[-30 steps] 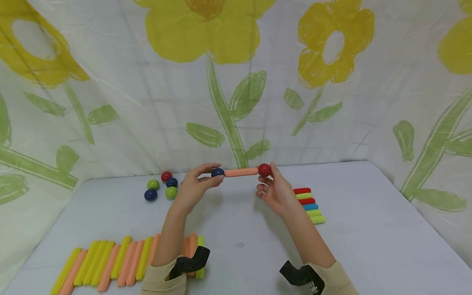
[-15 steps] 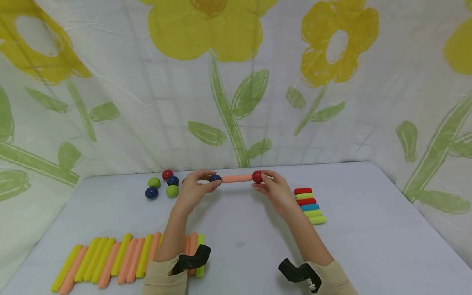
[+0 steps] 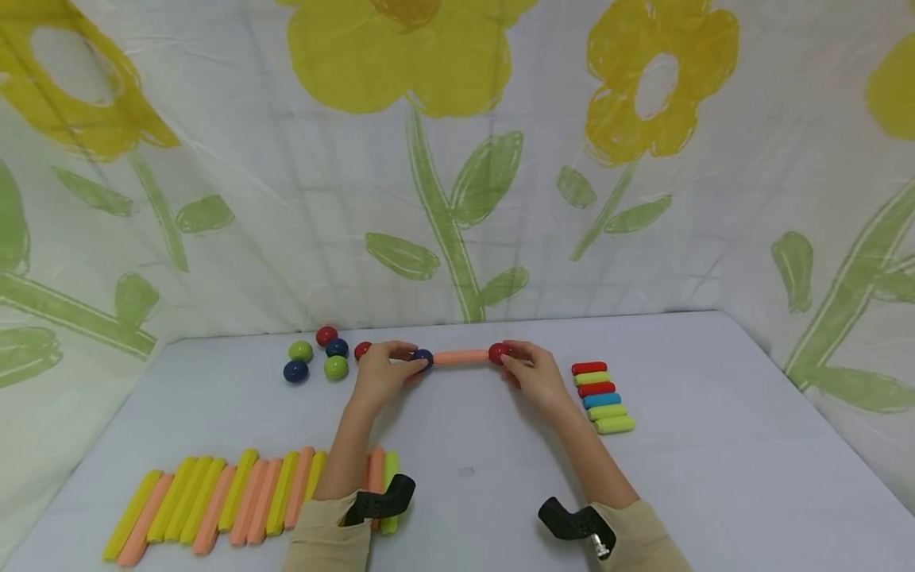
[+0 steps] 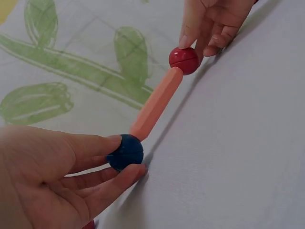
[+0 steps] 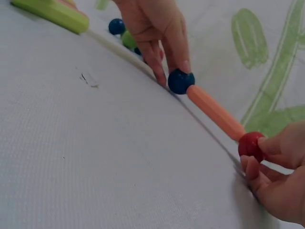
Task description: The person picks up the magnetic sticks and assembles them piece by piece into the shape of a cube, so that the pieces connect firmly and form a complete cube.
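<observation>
An orange rod (image 3: pixel 461 357) joins a dark blue ball (image 4: pixel 127 152) at its left end to a red ball (image 5: pixel 251 146) at its right end. My left hand (image 3: pixel 384 373) pinches the blue ball between thumb and fingers. On the other side, my right hand (image 3: pixel 534 373) grips the red ball the same way. The joined piece lies level, close over the back part of the white table (image 3: pixel 472 429). In the left wrist view the orange rod (image 4: pixel 156 105) runs straight between both balls.
Loose red, green and blue balls (image 3: pixel 296 371) sit at the back left. A row of yellow and orange rods (image 3: pixel 207 504) lies front left, partly behind the left forearm. Short coloured rods (image 3: pixel 604 400) are stacked to the right. A flower-printed curtain (image 3: pixel 286 199) hangs behind the table.
Both hands have lowered the rod and balls toward the table. My right hand has shifted from the red ball's outer side to pinch it from the front.
</observation>
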`<state>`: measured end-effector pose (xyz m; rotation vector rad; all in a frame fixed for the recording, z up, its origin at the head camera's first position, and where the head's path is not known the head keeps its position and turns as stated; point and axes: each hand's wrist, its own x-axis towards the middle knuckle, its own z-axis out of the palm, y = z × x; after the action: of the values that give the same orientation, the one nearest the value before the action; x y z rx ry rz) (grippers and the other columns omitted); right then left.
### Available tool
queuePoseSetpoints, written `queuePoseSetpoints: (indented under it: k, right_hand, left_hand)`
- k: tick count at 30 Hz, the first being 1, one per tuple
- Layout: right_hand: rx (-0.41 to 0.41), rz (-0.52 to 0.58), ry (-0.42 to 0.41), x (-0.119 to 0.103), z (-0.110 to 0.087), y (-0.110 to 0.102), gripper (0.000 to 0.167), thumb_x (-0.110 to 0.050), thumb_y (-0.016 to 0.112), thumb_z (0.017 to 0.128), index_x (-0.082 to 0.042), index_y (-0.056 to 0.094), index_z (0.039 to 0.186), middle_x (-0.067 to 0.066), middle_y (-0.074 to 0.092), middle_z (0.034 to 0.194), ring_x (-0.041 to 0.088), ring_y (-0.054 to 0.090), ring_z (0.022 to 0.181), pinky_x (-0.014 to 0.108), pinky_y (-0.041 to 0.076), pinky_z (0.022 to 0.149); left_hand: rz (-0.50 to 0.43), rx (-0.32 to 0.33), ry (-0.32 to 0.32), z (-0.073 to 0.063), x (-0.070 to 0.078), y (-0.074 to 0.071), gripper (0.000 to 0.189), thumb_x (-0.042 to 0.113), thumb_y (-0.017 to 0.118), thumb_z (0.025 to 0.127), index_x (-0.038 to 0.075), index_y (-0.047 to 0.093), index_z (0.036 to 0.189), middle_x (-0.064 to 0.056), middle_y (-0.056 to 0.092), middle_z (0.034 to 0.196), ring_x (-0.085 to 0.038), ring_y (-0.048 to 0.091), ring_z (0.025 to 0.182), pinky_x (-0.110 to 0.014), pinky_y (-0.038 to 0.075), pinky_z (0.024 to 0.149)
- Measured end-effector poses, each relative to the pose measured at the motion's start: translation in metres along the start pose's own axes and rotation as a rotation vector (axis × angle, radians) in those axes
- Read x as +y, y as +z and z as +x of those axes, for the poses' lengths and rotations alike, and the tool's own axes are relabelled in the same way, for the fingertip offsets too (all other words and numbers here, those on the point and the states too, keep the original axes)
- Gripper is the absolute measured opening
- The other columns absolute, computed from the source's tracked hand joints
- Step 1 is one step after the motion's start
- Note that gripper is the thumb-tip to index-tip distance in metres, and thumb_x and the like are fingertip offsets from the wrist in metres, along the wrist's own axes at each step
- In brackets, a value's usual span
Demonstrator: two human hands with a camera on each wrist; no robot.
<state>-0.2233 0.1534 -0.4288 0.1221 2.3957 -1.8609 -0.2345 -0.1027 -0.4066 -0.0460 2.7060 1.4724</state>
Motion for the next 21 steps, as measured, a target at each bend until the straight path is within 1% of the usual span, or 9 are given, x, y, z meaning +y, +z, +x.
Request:
queuePoseSetpoints:
  k: [1, 3, 5, 6, 7, 9, 13, 16, 21]
  right_hand:
    - [0.001, -0.01, -0.004, 0.001, 0.0, 0.0, 0.044, -0.012, 0.06, 0.108, 0.0, 0.054, 0.15, 0.024, 0.06, 0.138, 0.021, 0.065, 0.095, 0.02, 0.057, 0.083]
    - [0.006, -0.025, -0.01, 0.003, 0.001, 0.001, 0.044, -0.012, 0.06, 0.108, 0.0, 0.055, 0.15, 0.024, 0.061, 0.137, 0.021, 0.065, 0.095, 0.02, 0.057, 0.081]
    - [0.012, -0.04, -0.014, 0.004, 0.001, 0.002, 0.043, -0.012, 0.061, 0.107, -0.001, 0.055, 0.149, 0.023, 0.062, 0.136, 0.021, 0.065, 0.094, 0.021, 0.057, 0.08]
    - [0.016, -0.047, -0.018, 0.005, 0.001, 0.002, 0.043, -0.012, 0.062, 0.107, -0.001, 0.056, 0.149, 0.023, 0.062, 0.136, 0.021, 0.065, 0.093, 0.02, 0.057, 0.08]
    - [0.018, -0.054, -0.024, 0.006, 0.001, 0.002, 0.043, -0.012, 0.062, 0.107, -0.001, 0.056, 0.148, 0.023, 0.062, 0.136, 0.02, 0.065, 0.093, 0.021, 0.057, 0.079]
    - [0.027, -0.058, -0.042, 0.007, 0.002, 0.001, 0.043, -0.012, 0.062, 0.107, -0.001, 0.057, 0.148, 0.023, 0.063, 0.134, 0.019, 0.064, 0.089, 0.02, 0.056, 0.078]
    - [0.03, -0.066, -0.095, 0.013, 0.003, 0.001, 0.044, -0.011, 0.063, 0.106, -0.002, 0.056, 0.149, 0.023, 0.062, 0.133, 0.016, 0.062, 0.081, 0.018, 0.054, 0.073]
    - [0.027, -0.071, -0.132, 0.017, 0.005, 0.002, 0.045, -0.011, 0.065, 0.105, -0.001, 0.056, 0.148, 0.024, 0.061, 0.133, 0.014, 0.062, 0.076, 0.017, 0.052, 0.07]
    - [0.031, -0.071, -0.144, 0.019, 0.005, 0.004, 0.044, -0.011, 0.066, 0.104, -0.003, 0.058, 0.147, 0.022, 0.062, 0.133, 0.014, 0.061, 0.074, 0.016, 0.052, 0.069]
  left_hand:
    - [-0.008, 0.002, -0.005, 0.0, -0.001, 0.001, 0.036, 0.014, 0.077, 0.097, -0.002, 0.072, 0.129, -0.022, 0.073, 0.123, -0.031, 0.069, 0.109, -0.042, 0.057, 0.099]
    - [-0.039, -0.002, -0.02, 0.001, -0.002, 0.002, 0.035, 0.012, 0.077, 0.097, -0.002, 0.072, 0.129, -0.022, 0.072, 0.123, -0.023, 0.074, 0.093, -0.033, 0.061, 0.088]
    - [-0.065, -0.007, -0.032, 0.002, -0.003, 0.003, 0.035, 0.011, 0.077, 0.097, -0.002, 0.071, 0.129, -0.023, 0.071, 0.123, -0.016, 0.074, 0.078, -0.023, 0.061, 0.077]
    - [-0.078, -0.011, -0.035, 0.002, -0.003, 0.003, 0.035, 0.011, 0.077, 0.097, -0.003, 0.071, 0.129, -0.023, 0.07, 0.124, -0.014, 0.073, 0.073, -0.021, 0.06, 0.073]
    - [-0.085, -0.014, -0.039, 0.002, -0.003, 0.003, 0.036, 0.011, 0.076, 0.098, -0.003, 0.071, 0.13, -0.023, 0.07, 0.125, -0.012, 0.073, 0.072, -0.02, 0.06, 0.073]
    - [-0.071, -0.015, -0.03, 0.001, -0.001, 0.002, 0.036, 0.012, 0.075, 0.099, -0.002, 0.07, 0.131, -0.023, 0.069, 0.126, -0.011, 0.072, 0.073, -0.022, 0.061, 0.078]
    - [-0.062, -0.021, 0.019, -0.004, 0.003, -0.007, 0.036, 0.01, 0.073, 0.1, -0.005, 0.068, 0.132, -0.025, 0.068, 0.128, -0.019, 0.077, 0.079, -0.027, 0.063, 0.081]
    - [-0.06, -0.024, 0.06, -0.01, 0.007, -0.016, 0.036, 0.007, 0.071, 0.1, -0.009, 0.067, 0.131, -0.028, 0.068, 0.128, -0.024, 0.078, 0.082, -0.026, 0.064, 0.075]
    - [0.045, -0.048, 0.107, -0.023, 0.009, -0.03, 0.036, 0.011, 0.071, 0.101, -0.006, 0.068, 0.132, -0.025, 0.069, 0.127, -0.027, 0.076, 0.086, -0.029, 0.063, 0.076]
